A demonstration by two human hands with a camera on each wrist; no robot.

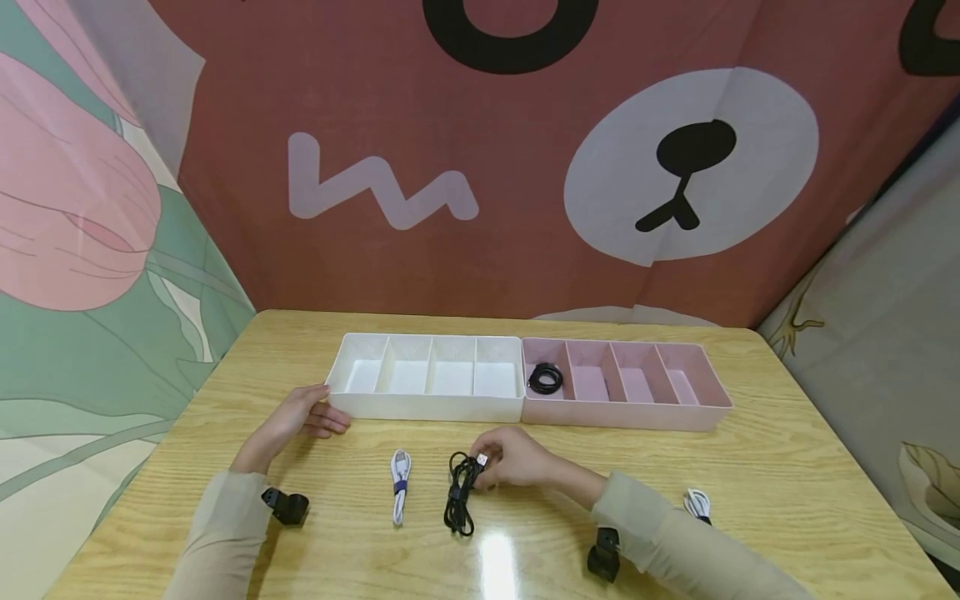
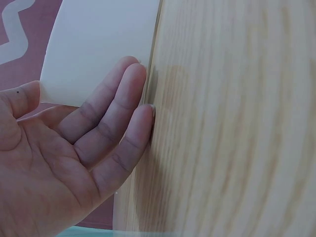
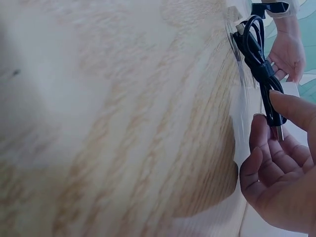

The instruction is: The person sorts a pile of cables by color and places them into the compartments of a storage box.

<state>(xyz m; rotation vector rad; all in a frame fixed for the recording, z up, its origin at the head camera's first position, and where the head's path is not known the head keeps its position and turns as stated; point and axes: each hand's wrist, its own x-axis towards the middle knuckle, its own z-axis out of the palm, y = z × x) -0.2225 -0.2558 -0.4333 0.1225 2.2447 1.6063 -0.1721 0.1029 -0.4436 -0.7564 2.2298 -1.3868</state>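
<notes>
Cable in black plastic sheathing (image 1: pixel 459 493), folded into a long bundle and strapped about its middle, stretches from the right hand (image 1: pixel 517 457), which pinches it close to one plug, in front of the rectangular white plastic tray (image 1: pixel 427 408). Since the grip takes only that end, the trailing loops could swing or snag on a rim, and the smooth casing might slip from the fingers. Whether the far end rests on the pale wooden table (image 1: pixel 360 550) I cannot tell. The left hand (image 1: pixel 300 414) touches the white tray's left corner with fingers loosely extended; a careless push there could shove it against the pink plastic tray (image 1: pixel 626 415) abutting it on the right. Front walls and upright dividers stand between the bundle and the compartments, and a coiled black cord (image 1: pixel 545 378) takes up the pink tray's leftmost one. A white cable with a dark blue strap (image 1: pixel 401 487) lies just beside the bundle and could be brushed aside; another white cable, looped (image 1: pixel 697 504), lies near the beige right sleeve (image 1: pixel 667 533).
</notes>
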